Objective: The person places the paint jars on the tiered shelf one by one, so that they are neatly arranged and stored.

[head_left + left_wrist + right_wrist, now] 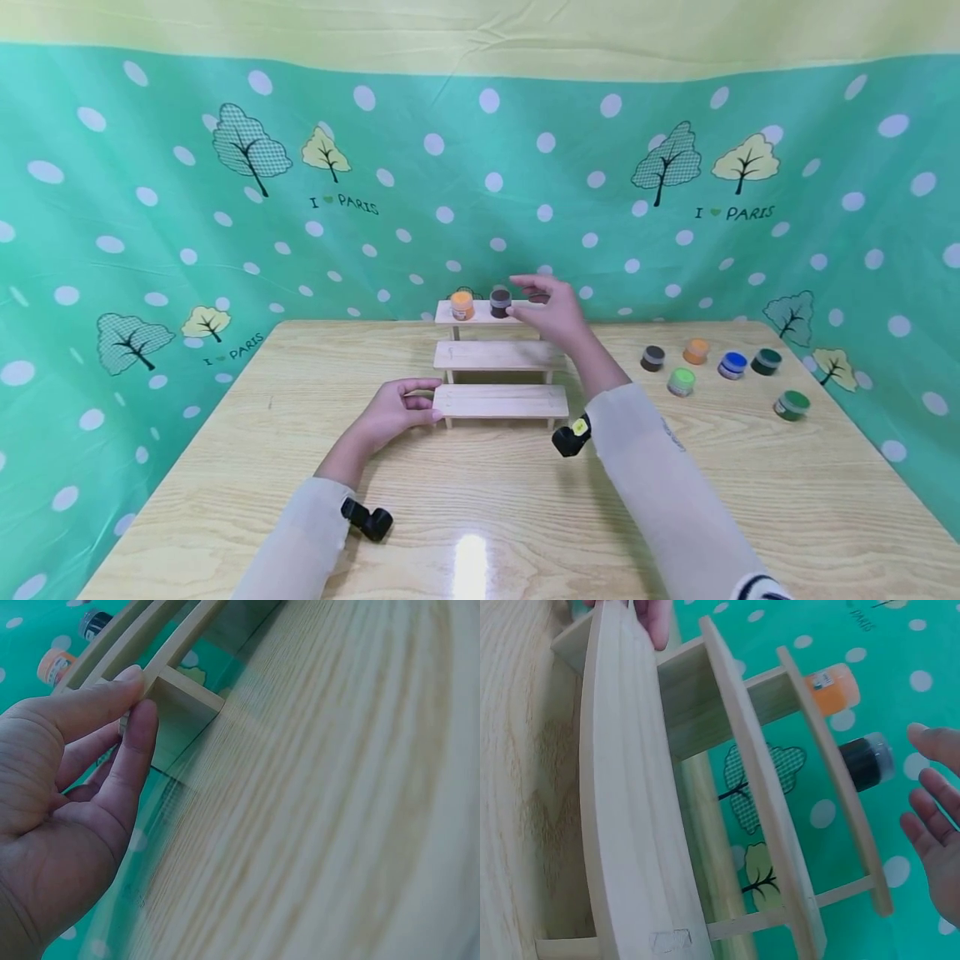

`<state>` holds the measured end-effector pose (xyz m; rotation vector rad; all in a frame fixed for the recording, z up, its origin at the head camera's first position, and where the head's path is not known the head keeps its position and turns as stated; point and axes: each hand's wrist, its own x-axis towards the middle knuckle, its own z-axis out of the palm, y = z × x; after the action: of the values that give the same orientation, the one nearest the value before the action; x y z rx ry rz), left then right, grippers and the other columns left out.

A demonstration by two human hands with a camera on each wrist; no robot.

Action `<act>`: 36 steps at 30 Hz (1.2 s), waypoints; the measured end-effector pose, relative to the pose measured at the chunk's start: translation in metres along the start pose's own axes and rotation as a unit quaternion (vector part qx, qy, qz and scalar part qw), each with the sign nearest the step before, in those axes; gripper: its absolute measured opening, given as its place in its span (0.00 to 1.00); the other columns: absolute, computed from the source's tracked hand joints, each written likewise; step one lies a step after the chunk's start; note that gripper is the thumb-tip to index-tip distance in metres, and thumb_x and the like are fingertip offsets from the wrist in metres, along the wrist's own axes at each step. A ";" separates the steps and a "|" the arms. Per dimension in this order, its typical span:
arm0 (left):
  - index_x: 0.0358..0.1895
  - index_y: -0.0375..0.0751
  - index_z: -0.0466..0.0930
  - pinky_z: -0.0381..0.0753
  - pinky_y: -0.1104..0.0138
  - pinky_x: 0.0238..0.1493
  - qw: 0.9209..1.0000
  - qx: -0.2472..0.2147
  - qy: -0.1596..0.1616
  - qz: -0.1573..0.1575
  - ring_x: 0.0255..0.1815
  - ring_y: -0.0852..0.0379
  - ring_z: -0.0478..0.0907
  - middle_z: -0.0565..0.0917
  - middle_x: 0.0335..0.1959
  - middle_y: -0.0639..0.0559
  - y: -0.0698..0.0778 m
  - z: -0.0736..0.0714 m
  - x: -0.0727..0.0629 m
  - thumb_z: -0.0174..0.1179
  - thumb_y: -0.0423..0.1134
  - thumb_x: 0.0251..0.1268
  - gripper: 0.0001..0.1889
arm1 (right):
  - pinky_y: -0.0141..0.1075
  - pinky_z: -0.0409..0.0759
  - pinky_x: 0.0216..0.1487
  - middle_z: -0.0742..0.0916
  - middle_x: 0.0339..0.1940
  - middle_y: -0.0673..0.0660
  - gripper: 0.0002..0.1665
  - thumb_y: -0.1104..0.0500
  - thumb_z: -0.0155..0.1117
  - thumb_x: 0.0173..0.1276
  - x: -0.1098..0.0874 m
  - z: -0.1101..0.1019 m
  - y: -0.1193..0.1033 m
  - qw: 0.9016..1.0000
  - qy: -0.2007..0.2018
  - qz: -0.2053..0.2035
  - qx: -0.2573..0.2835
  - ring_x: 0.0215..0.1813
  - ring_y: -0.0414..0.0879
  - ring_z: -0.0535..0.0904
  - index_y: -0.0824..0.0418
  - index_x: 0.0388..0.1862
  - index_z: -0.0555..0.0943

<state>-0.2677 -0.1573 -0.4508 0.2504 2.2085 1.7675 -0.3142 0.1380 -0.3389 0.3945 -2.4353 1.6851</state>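
A three-tier wooden stand (pixel 501 402) stands on the table. On its top tier sit an orange paint jar (pixel 462 305) and, to the right of it, a black paint jar (pixel 500 303). My left hand (pixel 393 410) pinches the left end of the lowest tier between thumb and fingers, as the left wrist view shows with the thumb (pixel 112 701) over the board's corner. Beside the black jar, my right hand (pixel 553 312) is held over the top tier's right part, fingers spread. In the right wrist view a gap separates its fingers (pixel 934 806) from that jar.
Several more jars stand at the table's right: black (pixel 652 358), orange (pixel 696 351), light green (pixel 681 382), blue (pixel 732 365), dark green (pixel 766 362) and green (pixel 792 405). A green dotted cloth (pixel 405 183) hangs behind the table (pixel 480 483) and along its sides.
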 end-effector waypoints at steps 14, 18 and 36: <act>0.64 0.41 0.75 0.81 0.66 0.35 1.000 0.021 0.010 -0.001 0.39 0.53 0.82 0.84 0.39 0.44 -0.002 -0.003 -0.001 0.73 0.32 0.52 0.32 | 0.41 0.73 0.63 0.77 0.61 0.56 0.28 0.63 0.72 0.62 -0.032 -0.016 0.000 0.999 -0.001 -0.050 -0.004 0.62 0.55 0.73 0.59 0.62 0.78; 0.64 0.42 0.76 0.81 0.67 0.34 1.000 0.021 0.014 -0.002 0.38 0.53 0.81 0.83 0.38 0.43 -0.001 -0.003 -0.001 0.73 0.31 0.52 0.32 | 0.47 0.72 0.63 0.77 0.62 0.57 0.28 0.60 0.72 0.62 -0.041 -0.023 0.000 0.997 0.001 -0.070 -0.009 0.62 0.55 0.73 0.59 0.62 0.78; 0.63 0.41 0.76 0.78 0.68 0.31 0.999 0.041 0.014 0.003 0.37 0.52 0.81 0.83 0.38 0.44 0.003 0.001 -0.003 0.72 0.32 0.54 0.30 | 0.41 0.77 0.57 0.78 0.61 0.56 0.27 0.62 0.72 0.62 -0.086 -0.057 0.014 0.995 0.030 -0.084 -0.052 0.57 0.52 0.77 0.61 0.61 0.78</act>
<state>-0.2647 -0.1566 -0.4482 0.2513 2.3051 1.6954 -0.2374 0.2068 -0.3552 0.5110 -2.3608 1.4741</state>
